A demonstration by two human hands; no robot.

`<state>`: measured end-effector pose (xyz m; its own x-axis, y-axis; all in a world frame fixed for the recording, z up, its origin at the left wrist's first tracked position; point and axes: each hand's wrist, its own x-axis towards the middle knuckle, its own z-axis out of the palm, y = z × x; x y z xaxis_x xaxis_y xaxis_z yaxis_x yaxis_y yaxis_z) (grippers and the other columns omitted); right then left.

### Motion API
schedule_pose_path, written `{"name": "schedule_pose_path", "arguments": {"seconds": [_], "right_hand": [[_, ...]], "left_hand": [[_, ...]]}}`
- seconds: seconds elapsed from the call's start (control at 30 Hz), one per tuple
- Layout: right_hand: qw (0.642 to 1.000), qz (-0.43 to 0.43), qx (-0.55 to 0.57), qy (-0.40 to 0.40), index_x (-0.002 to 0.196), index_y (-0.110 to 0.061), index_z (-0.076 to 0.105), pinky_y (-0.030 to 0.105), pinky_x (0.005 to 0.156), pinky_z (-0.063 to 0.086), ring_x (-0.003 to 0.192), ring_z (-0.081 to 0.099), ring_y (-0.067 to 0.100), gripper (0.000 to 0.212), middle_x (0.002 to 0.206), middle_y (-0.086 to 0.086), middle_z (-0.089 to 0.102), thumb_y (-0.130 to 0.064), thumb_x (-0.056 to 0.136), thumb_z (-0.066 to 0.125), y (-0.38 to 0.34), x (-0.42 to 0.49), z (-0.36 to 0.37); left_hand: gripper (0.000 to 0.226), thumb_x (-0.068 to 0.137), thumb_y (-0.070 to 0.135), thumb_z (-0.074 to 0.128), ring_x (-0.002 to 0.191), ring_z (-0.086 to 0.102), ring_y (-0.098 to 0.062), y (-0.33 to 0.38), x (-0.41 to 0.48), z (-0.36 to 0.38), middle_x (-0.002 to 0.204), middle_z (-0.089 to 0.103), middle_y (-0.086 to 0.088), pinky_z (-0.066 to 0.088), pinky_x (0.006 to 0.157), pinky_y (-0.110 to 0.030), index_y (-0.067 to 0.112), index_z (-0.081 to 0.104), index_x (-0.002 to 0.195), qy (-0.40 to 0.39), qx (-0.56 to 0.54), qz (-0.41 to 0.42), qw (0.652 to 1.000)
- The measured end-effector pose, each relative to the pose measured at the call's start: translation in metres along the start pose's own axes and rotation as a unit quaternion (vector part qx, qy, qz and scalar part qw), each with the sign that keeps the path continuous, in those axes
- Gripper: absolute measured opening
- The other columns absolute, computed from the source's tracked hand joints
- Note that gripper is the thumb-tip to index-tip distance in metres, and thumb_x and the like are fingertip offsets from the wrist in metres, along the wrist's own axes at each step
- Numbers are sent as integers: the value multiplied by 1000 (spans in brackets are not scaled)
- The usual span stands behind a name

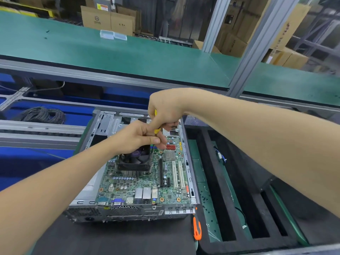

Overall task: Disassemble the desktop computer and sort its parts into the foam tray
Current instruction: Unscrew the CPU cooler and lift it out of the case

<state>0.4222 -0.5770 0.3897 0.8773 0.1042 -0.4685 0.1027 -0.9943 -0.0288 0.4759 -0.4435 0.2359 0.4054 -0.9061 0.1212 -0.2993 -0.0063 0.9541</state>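
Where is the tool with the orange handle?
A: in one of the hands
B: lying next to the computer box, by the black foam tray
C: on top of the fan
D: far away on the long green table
B: the orange-handled tool lies untouched by the near right corner of the open grey metal computer case, at the edge of the black foam tray.
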Motion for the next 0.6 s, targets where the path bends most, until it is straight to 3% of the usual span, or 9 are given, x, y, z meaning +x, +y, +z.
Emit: {"name": "schedule_pose_path", "arguments": {"seconds": [0.13, 0.27, 0.37, 0.47, 0.53, 0.6], "right_hand": [[990, -79, -111, 30, 72, -21, 65, 29, 60, 50, 62, 68, 17, 20, 61, -5, 70, -34, 84, 74, 2, 1, -2], [961, -170, -207, 71, 73, -23, 63, 35, 56, 48, 59, 50, 9, 16, 60, -7, 56, -17, 78, 77, -2, 2, 1], [917, -227, -310, 105, 72, -24, 58, 32, 48, 37, 55, 42, 13, 23, 60, -6, 48, -2, 73, 65, -3, 0, 3], [886, -248, -370, 130, 74, -23, 60, 27, 49, 27, 63, 49, 25, 23, 68, -1, 54, 0, 70, 59, -7, 1, 8], [911, -225, -329, 107, 79, -23, 62, 29, 51, 34, 73, 54, 24, 20, 74, -2, 59, -4, 74, 63, -8, -3, 4], [955, -160, -237, 82, 90, -25, 68, 33, 60, 49, 78, 60, 18, 9, 77, -9, 65, -28, 83, 73, -8, -9, -2]], "left_hand": [[16, 93, 3, 71, 95, 77, -24, -3, 2, 2, 92, 80, -11, 56, 89, -23, 16, 81, 95, 35, -16, -10, 999], [7, 83, 9, 82, 92, 76, -13, -5, 2, 2, 89, 81, -1, 55, 86, -20, 8, 81, 90, 78, 23, -24, 996], [9, 77, 9, 88, 90, 74, -8, -7, 3, 0, 88, 80, 1, 54, 82, -15, 6, 80, 77, 107, 58, -22, 992], [12, 77, 11, 88, 88, 73, -5, -7, 0, 0, 89, 80, 0, 52, 80, -12, 3, 79, 77, 107, 63, -30, 992], [10, 79, 12, 87, 91, 73, -9, -5, -1, -1, 92, 80, -1, 55, 83, -18, 6, 80, 80, 105, 55, -30, 992], [6, 78, 16, 87, 92, 74, -13, -3, -1, 0, 91, 80, -1, 56, 87, -25, 15, 82, 79, 105, 55, -34, 992]]}}
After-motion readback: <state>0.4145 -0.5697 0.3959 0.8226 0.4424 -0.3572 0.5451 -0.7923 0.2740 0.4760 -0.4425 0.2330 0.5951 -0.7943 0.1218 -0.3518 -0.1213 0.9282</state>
